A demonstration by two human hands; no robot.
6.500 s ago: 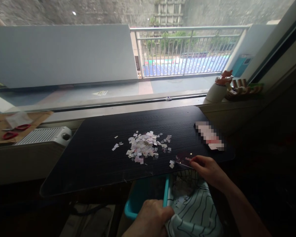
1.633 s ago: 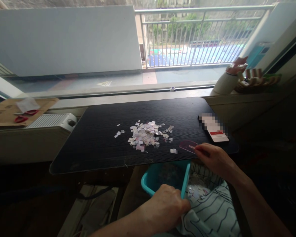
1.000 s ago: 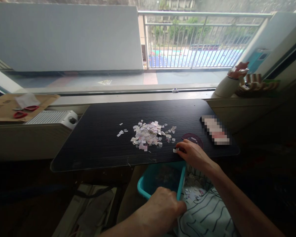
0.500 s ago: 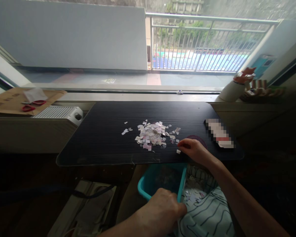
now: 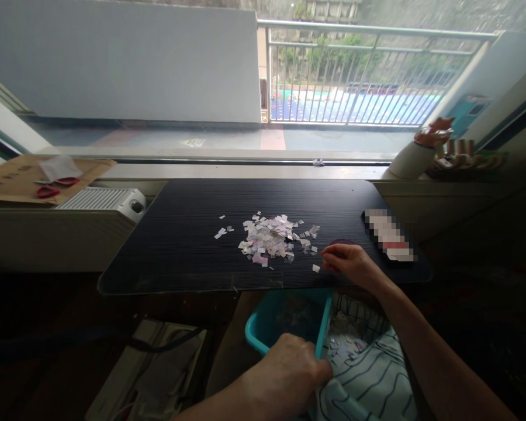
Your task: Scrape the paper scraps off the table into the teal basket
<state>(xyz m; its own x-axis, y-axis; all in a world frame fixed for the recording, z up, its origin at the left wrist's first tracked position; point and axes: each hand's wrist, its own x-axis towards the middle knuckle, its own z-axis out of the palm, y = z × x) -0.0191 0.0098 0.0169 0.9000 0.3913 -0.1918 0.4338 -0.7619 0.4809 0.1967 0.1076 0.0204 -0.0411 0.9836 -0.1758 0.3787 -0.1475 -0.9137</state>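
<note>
Far to the left of both hands, a flat brown cardboard sheet (image 5: 13, 178) carries red-handled scissors (image 5: 48, 190), next to a white ribbed radiator (image 5: 100, 202). The black, finely grooved tabletop (image 5: 179, 245) looks matte and ridged.

Just left of the right hand lies a loose heap of small white and pink paper scraps (image 5: 267, 240). A few strays sit further left, and one single white scrap (image 5: 316, 268) is almost at its fingertips. The scraps look featherlight, thin and limp. I judge they would scatter at a breath and catch in the grooves, so a flat edge would shift them better than pinching each one.

The left hand (image 5: 289, 374) is clenched over the rim of the teal smooth plastic bin (image 5: 280, 316), below the table edge. To its right, white striped fabric (image 5: 368, 386) holds more scraps.

The right hand (image 5: 355, 266) rests curled on the tabletop, fingertips down. A translucent purple plastic disc (image 5: 342, 241) shows just beyond its knuckles, and I cannot tell whether the hand grips it. To the right of that hand lies a white rectangular card (image 5: 388, 234).
</note>
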